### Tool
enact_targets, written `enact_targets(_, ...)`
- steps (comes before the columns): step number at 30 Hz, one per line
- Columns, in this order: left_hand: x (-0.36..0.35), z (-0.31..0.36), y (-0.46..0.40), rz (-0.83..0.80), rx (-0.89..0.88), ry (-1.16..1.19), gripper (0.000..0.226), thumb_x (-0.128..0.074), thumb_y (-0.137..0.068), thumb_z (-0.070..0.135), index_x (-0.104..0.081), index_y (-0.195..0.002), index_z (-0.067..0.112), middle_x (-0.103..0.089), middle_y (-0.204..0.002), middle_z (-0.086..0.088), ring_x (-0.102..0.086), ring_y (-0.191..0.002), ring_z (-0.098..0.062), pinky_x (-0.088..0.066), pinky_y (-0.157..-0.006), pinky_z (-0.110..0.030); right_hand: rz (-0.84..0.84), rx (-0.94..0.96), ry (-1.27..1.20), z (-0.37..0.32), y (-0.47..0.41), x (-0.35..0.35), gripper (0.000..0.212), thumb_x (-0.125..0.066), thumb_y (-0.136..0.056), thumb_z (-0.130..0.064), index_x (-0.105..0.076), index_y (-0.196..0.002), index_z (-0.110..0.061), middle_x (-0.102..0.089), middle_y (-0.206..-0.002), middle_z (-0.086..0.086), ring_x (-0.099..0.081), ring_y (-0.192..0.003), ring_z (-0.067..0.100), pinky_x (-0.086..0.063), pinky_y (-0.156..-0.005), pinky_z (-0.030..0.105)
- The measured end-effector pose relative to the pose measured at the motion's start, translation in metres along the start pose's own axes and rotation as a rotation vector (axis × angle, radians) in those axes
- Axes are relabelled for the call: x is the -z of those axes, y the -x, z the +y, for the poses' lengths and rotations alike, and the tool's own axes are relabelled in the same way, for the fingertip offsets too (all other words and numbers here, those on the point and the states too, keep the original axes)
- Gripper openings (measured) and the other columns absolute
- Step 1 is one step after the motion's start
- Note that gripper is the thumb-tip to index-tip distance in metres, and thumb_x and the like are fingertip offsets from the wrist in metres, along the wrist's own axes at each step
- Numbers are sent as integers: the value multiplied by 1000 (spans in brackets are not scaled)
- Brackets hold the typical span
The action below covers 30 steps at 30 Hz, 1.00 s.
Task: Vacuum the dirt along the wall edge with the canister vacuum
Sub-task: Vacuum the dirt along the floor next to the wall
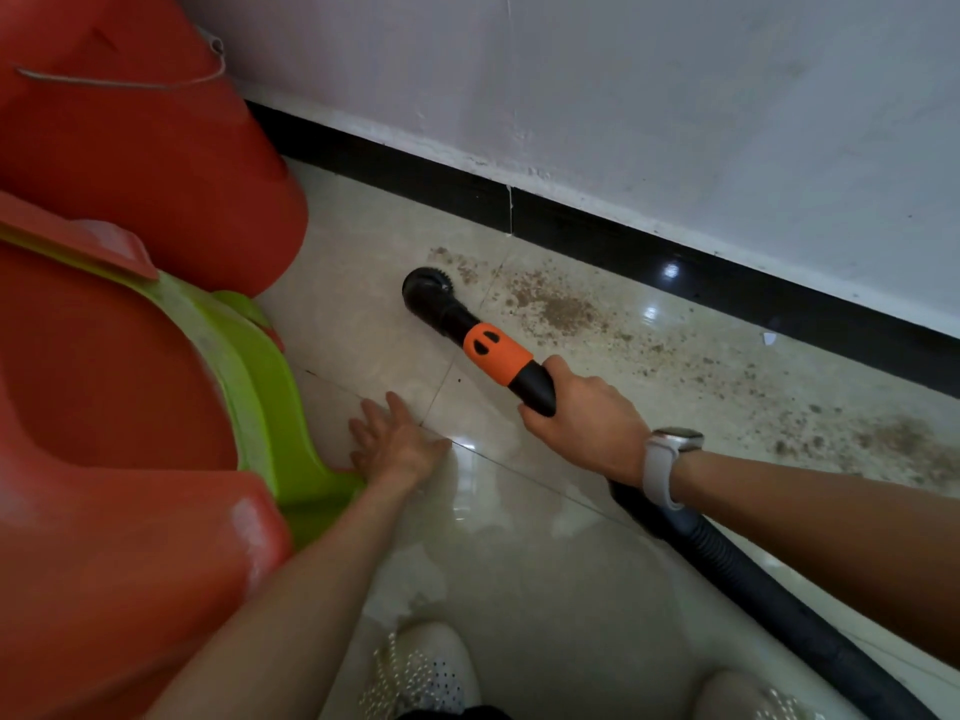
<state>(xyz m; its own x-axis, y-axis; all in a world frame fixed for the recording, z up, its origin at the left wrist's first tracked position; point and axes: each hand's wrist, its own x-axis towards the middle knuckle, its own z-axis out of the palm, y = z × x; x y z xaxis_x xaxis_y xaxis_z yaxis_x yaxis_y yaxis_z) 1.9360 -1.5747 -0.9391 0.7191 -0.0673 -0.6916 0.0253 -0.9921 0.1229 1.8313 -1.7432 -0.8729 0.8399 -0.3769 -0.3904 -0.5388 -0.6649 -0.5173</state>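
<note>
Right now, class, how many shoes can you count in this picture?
2: one shoe at the bottom centre, the other shoe at the bottom right, partly cut off by the frame edge.

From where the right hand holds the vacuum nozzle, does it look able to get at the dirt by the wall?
Probably yes. The right hand grips the nozzle, whose brush head already sits at the edge of the dirt. Only bare floor tile lies along the black baseboard.
</note>
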Motion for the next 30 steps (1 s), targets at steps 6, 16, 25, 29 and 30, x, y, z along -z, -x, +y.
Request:
enact_targets(6, -3, -2, 0, 15, -12, -44, 98, -60, -86, 46, 10, -150, 20, 22, -156, -9, 16, -143, -34, -10, -114, -53, 36, -39, -106, -20, -34, 1, 24, -55, -86, -32, -37, -95, -20, -50, -70, -3, -48, -55, 16, -33, -48, 26)
enact_targets(16, -3, -2, 1, 33, -23, -41, 98, -61, -87, 45, 9, -150, 20, 21, -156, -9, 16, -143, -35, -10, -114, -53, -7, -45, -76, 2, -17, 11, 25, -56, -87, -36, -38, -97, -21, -51, -71, -3, -50, -56, 17, -39, -51, 28)
enact_targets(25, 3, -4, 8, 89, -41, 21, 91, -61, -87, 40, -1, -151, 15, 8, -159, -7, 6, -145, -31, -12, -115, -43, -92, -64, -287, -20, -40, 23, 20, -56, -85, -21, -42, -98, -14, -58, -79, 8, -58, -50, 25, -50, -46, 32)
enact_targets(29, 5, -3, 7, 194, 4, 187, 77, -56, -92, 29, -11, -148, 1, -8, -157, -17, -7, -144, -32, -12, -116, -35, -241, -12, -337, -28, -29, 20, 19, -57, -84, -17, -43, -97, -14, -57, -72, 6, -54, -38, 19, -43, -36, 25)
enact_targets(30, 7, -3, 6, 246, 30, 280, 69, -53, -94, 23, -16, -147, -2, -13, -155, -20, -11, -143, -33, -14, -115, -34, -284, 7, -318, -27, -22, 18, 19, -58, -84, -17, -43, -96, -15, -56, -71, 5, -53, -36, 17, -42, -35, 24)
